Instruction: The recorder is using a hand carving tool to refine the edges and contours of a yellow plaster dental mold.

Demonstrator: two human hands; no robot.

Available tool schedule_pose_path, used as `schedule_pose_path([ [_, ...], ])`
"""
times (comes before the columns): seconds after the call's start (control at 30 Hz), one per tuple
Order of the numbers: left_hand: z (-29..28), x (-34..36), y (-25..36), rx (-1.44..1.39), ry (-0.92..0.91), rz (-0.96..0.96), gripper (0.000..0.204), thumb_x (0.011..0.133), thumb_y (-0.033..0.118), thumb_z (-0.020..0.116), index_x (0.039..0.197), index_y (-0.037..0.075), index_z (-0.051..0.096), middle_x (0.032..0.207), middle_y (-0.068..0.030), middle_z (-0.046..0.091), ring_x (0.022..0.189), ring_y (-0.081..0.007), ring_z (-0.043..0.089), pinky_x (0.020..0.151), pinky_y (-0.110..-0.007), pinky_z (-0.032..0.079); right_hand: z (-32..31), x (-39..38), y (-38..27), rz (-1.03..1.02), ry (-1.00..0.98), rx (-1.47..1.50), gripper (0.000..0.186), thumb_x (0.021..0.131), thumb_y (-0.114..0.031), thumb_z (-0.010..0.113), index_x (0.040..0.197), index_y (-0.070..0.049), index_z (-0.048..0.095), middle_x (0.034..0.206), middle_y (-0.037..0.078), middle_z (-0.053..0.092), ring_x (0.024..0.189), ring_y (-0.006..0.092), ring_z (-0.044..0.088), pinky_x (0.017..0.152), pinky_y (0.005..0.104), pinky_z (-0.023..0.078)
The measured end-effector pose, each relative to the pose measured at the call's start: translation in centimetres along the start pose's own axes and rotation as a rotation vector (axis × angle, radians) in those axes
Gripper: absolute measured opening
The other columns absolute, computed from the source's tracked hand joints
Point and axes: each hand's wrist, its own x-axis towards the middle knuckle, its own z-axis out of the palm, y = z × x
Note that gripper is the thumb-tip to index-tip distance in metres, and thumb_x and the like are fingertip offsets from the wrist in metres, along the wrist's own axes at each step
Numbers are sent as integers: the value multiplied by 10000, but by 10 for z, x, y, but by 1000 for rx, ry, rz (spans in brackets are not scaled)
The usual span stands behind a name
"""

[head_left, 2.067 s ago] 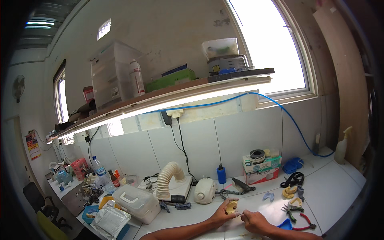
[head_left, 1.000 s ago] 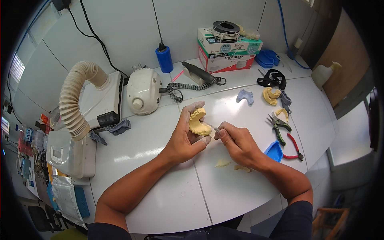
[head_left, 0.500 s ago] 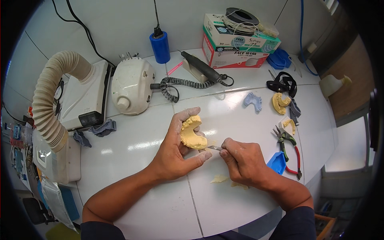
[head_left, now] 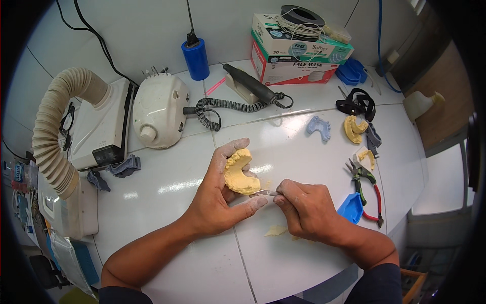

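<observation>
My left hand, dusted with pale powder, grips a yellow plaster dental cast above the table. Its fingers wrap the far side of the cast and the thumb extends below it. In my right hand is a small metal knife, pinched close to its blade; most of the handle is hidden in the fist. The blade meets the cast's lower right edge, near my left thumb. Thin yellow plaster scraps lie on the table below the right hand.
Pliers, a blue tray-shaped piece, another yellow cast and a blue-grey mould lie to the right. A handpiece with coiled cord, its white control unit and a ribbed hose stand behind and left.
The cast has tilted slightly in my left hand and moved a little left. The knife's blade has shifted a little left and down with it. My view has turned slightly.
</observation>
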Motion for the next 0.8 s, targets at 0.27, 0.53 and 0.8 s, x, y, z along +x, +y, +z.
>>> schedule_pose_path([
  [0.27,3,0,4,-26,23,-35,1002,892,-42,817,1669,99,200,1208,-39,493,1124,-110,602,1036,-290,541,1,0,-1,-12,-1,6,164,1017,-138,696,958,-63,562,762,118,643,621,366,652,525,455,482],
  [0.53,1,0,2,-11,6,-18,994,894,-37,812,1669,104,206,1181,-32,499,1111,-108,604,1010,-282,543,0,0,-1,-13,-17,-5,170,1017,-145,701,977,-58,561,773,123,651,633,368,661,526,458,488],
  [0.8,0,-1,-1,11,8,-19,963,885,-55,799,1650,104,235,1188,-24,482,1102,-100,593,988,-274,547,4,-1,-4,-14,20,-8,171,1004,-128,714,980,-51,563,787,127,650,639,366,666,541,460,503],
])
